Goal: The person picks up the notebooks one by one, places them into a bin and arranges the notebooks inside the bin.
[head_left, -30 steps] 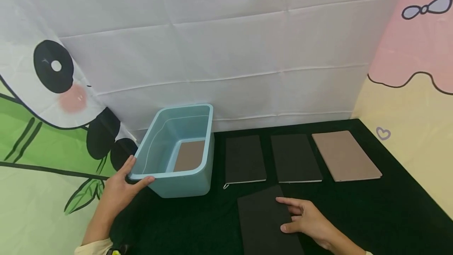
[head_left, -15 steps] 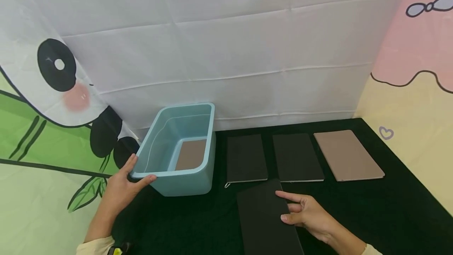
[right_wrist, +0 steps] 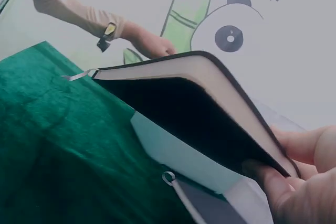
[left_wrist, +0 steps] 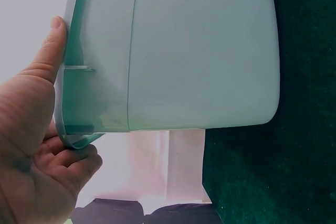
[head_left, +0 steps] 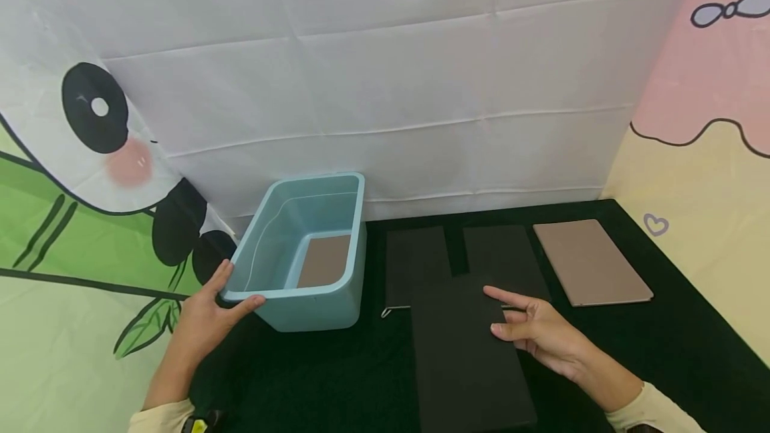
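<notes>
My left hand [head_left: 204, 323] grips the near left corner of a light blue plastic bin [head_left: 313, 311]. In the left wrist view, its thumb lies along the rim [left_wrist: 60, 85] and the other fingers curl at the corner. A flat brown notebook [head_left: 325, 261] lies on the bin's floor. My right hand [head_left: 550, 334] pinches the right edge of a black notebook [head_left: 466, 353], raised above the cloth and overlapping the near ends of two others. From the right wrist camera, this notebook's cream page edges [right_wrist: 231, 103] and ribbon [right_wrist: 79, 75] show.
Two more black notebooks, one left [head_left: 416, 256] and one right [head_left: 504, 252], lie beside the bin. A tan notebook [head_left: 592, 262] is at the far right. Dark green cloth [head_left: 313, 379] covers the table, and a white sheet [head_left: 385, 85] hangs behind it.
The right hand has carried the black notebook up and slightly rightward, over the near ends of the two black ones. The left hand and the bin have hardly moved.
</notes>
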### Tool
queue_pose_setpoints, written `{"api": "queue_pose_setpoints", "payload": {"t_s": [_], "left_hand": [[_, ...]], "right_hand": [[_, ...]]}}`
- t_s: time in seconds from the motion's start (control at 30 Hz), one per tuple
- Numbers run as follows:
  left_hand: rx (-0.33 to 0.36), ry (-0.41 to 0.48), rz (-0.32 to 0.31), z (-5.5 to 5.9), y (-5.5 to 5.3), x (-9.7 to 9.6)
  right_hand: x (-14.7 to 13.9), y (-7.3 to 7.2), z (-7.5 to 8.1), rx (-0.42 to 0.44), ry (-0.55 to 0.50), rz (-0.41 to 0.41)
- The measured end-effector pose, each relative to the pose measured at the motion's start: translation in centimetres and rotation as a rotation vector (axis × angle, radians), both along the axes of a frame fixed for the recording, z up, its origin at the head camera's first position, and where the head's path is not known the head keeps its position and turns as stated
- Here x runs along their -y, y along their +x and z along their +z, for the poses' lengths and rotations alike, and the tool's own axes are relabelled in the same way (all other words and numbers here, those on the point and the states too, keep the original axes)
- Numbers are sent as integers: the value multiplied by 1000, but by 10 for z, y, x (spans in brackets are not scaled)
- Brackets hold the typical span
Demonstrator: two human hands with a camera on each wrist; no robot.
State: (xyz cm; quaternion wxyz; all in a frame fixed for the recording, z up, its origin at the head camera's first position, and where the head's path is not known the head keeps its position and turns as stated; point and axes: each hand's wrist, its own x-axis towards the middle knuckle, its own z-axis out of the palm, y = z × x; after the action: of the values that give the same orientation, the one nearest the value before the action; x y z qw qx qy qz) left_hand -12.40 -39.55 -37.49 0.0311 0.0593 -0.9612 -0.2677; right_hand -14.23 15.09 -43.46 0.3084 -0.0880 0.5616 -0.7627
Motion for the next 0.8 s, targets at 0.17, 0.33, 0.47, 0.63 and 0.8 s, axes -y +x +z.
{"api": "queue_pose_setpoints", "payload": {"t_s": [0.17,0.33,0.47,0.63,0.8], "left_hand": [[0,-2,2,0,0,0],[-7,-5,0,0,-1,0],[-10,-9,-1,-1,-1,0],[-17,-11,-9,-1,-2,1],[-22,-2,-22,-2,-6,3]], "right_hand": [[-1,-9,18,1,0,-53],[0,-18,33,4,-17,-104],[4,-27,46,-20,-13,-136],[11,-39,61,-24,-43,-155],[22,-49,76,-46,-10,-173]]}}
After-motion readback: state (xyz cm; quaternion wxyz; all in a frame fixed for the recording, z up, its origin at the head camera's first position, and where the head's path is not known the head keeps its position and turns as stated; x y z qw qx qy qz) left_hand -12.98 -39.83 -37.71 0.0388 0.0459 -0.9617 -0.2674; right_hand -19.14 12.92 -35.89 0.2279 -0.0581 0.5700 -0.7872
